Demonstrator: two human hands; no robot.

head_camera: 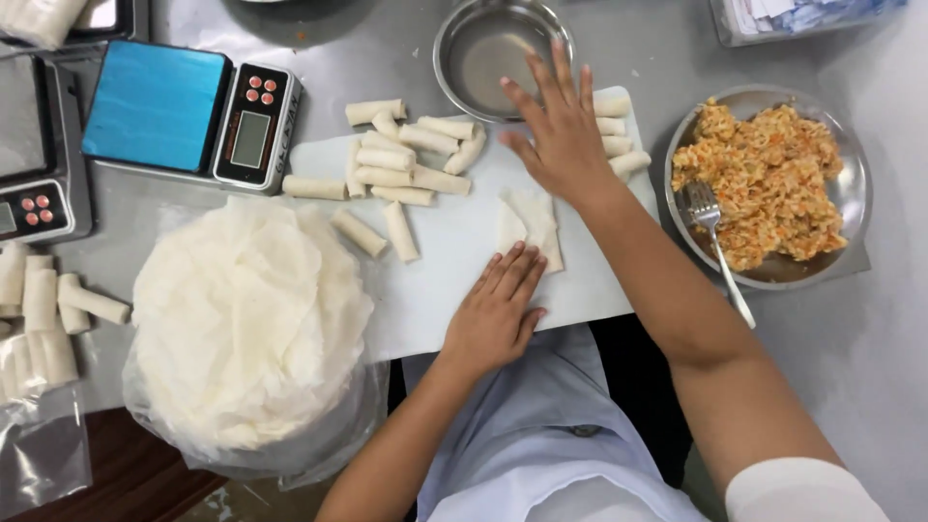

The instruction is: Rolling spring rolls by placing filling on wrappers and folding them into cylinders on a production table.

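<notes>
Left hand flat, fingertips on half-folded wrapper; right hand spread wide just beyond it, empty.

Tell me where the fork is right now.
In the head view the fork lies at the right, tines in the orange filling, handle over the near rim of the metal plate, right of the right forearm.

Single head view, looking steeply down, close over white cutting board and worktable.
</notes>
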